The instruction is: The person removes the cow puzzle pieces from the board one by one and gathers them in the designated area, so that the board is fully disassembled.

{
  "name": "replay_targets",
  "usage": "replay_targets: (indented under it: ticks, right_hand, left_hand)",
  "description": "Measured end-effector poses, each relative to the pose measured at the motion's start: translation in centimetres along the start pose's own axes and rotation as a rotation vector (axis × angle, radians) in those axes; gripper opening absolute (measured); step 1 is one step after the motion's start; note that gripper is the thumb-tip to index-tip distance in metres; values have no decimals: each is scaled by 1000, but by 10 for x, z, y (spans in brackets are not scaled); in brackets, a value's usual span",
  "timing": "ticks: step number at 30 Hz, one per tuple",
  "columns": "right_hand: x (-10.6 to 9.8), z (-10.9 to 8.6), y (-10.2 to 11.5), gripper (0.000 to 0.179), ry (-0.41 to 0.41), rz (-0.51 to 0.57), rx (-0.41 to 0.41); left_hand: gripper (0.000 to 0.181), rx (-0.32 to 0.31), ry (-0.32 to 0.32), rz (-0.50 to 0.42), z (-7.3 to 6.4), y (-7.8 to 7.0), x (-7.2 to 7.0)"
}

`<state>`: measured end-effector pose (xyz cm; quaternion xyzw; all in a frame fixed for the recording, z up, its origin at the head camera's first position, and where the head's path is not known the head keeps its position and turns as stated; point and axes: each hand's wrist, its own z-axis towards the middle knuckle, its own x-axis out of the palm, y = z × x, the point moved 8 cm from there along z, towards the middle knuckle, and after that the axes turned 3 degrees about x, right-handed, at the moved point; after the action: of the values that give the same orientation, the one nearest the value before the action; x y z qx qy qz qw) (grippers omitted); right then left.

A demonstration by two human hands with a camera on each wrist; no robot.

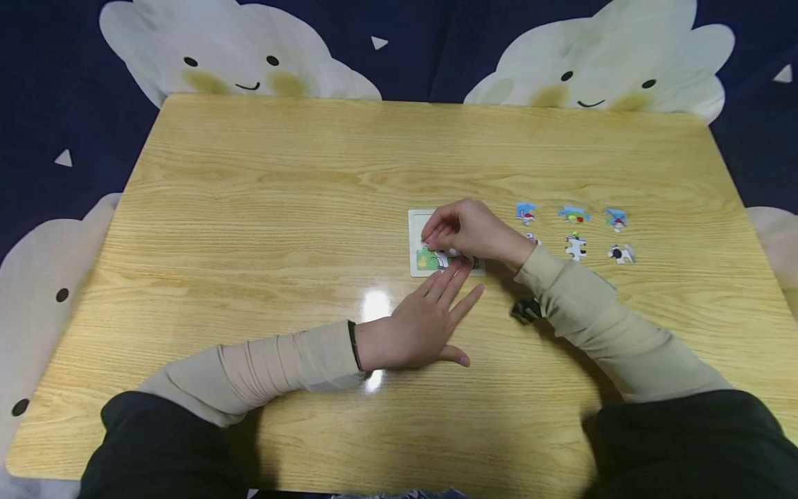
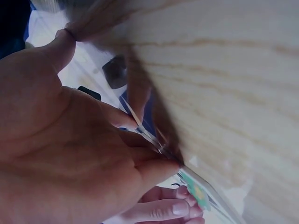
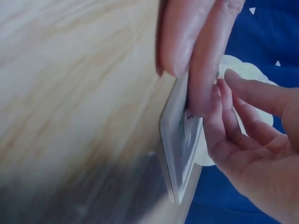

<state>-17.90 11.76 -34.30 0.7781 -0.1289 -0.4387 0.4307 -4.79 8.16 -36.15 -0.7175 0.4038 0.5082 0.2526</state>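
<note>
A small puzzle board [image 1: 413, 242] with a pale frame lies on the table, partly filled with green and white picture pieces [image 1: 427, 260]. My right hand [image 1: 476, 230] reaches over it from the right, fingers curled, thumb and fingertips together at the board's left part. They pinch a small puzzle piece [image 1: 426, 244], mostly hidden by the fingers. My left hand [image 1: 419, 327] is spread with straight fingers, its fingertips resting on the board's near edge. In the right wrist view the left fingers [image 3: 205, 70] lie over the board [image 3: 173, 140] beside the right hand [image 3: 261, 149].
Several loose puzzle pieces lie in two rows right of the board, among them a blue one [image 1: 616, 219], a white one [image 1: 576, 246] and a black-and-white one [image 1: 621, 254]. A dark wrist device [image 1: 526, 310] hangs under the right sleeve. The wooden table [image 1: 249, 208] extends around the board.
</note>
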Motion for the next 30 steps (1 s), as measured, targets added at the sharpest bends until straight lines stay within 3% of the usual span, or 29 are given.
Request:
replay_targets:
  ticks: [6,16,25,30]
  right_hand:
    - [2,0,1,12,7,64,5]
    - [7,-2,2,10,23,39,-15]
    - [-38,-26,-12,11,-148,-29,-37]
    - [-58,-50,-36,11,-185,-63,70]
  left_hand:
    - [101,-2,-3,18,0,1,2]
    - [101,-2,11,1,-1,2,3]
    - [101,-1,-27,28,-1,2,1]
    - [101,0,-37,32,-2,2,1]
